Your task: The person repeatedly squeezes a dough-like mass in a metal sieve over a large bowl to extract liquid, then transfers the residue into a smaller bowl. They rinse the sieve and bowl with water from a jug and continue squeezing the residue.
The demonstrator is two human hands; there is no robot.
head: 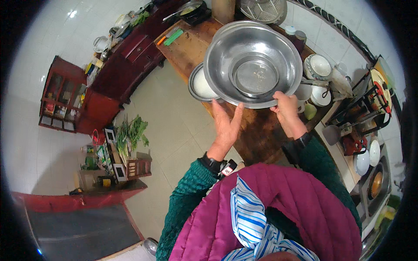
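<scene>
A wide stainless steel basin [218, 65] lies over the wooden table, with a smaller round metal pan [258, 76] inside it that bears some pale residue. My right hand [287, 109] grips the basin's near right rim, thumb on top. My left hand [227, 125] is at the near left rim with thumb and fingers apart; whether it bears any weight is unclear. Behind the basin the rim of another metal basin [240, 23] shows. A metal bowl of white grains or powder [202, 85] is partly hidden under the basin's left side.
The wooden table [196, 39] holds a green and an orange-handled tool [173, 36] at its far left. Stacked bowls [318, 65], a metal handle, a cup and a pear-like green fruit [310, 111] stand on the right. Leafy vegetables [130, 137] are at the left, beyond the floor.
</scene>
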